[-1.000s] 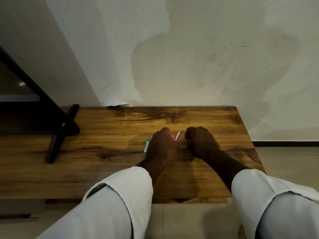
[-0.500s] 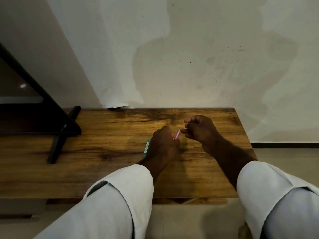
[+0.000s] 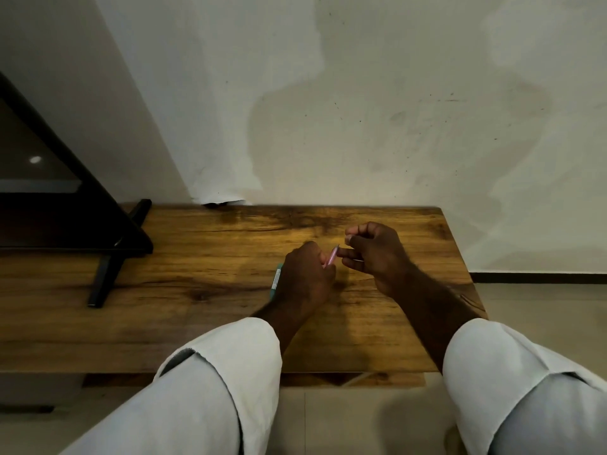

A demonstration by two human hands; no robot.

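My left hand (image 3: 305,279) rests on the wooden table (image 3: 203,257) and grips a thin pink pen (image 3: 331,256), whose tip points up and away to the right. A teal pen (image 3: 275,283) shows along the left side of that hand; I cannot tell whether the hand holds it or it lies on the wood. My right hand (image 3: 377,254) hovers just right of the pink pen's tip with its fingers curled. One finger reaches close to the tip. Anything pinched inside the right hand is hidden.
A black screen (image 3: 49,198) on a slanted black foot (image 3: 108,274) stands on the table's left part. A stained white wall (image 3: 361,110) rises straight behind the table. The table's right end (image 3: 460,257) drops to a tiled floor (image 3: 542,300). White sleeves cover both forearms.
My right hand has lifted off the table, closed in on the pink pen's tip, then drawn slightly up and to the right. My left hand has stayed put with the pen.
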